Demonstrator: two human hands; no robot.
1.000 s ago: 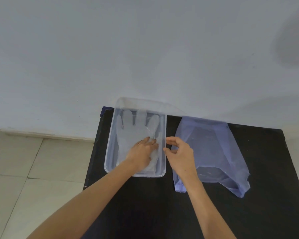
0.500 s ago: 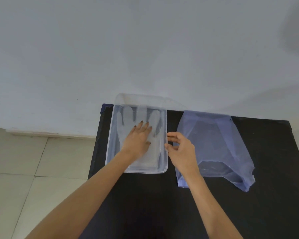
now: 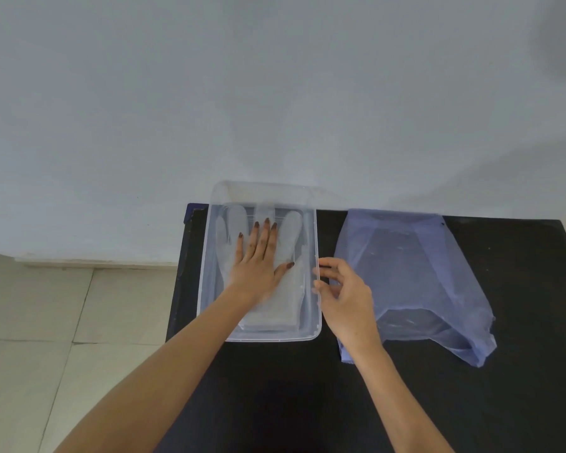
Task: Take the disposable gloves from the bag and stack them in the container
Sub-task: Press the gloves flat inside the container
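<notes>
I log the thin translucent white disposable gloves (image 3: 288,243) lying flat in a stack on the floor of the clear rectangular plastic container (image 3: 309,197). Their long axis runs away from me: finger ends at the far wall, cuffs at the near wall.

The left hand (image 3: 258,266) lies directly on top of the stack, palm down, fingers spread and aligned with the glove fingers. It presses and clasps nothing.

The right hand (image 3: 343,289) is just outside the container's right rim, thumb and forefinger curled at the wall. I cannot tell whether they pinch the rim or only touch it.

The soft pale blue plastic bag (image 3: 415,273) lies on the black tabletop (image 3: 520,403) just right of that hand, mouth towards me. The right hand is therefore nearer for the next pick, I judge.

Against the frame one second back: the left hand has slid from the cuff end up over the palm, fingers now flattened. The right hand has stayed at the rim.
</notes>
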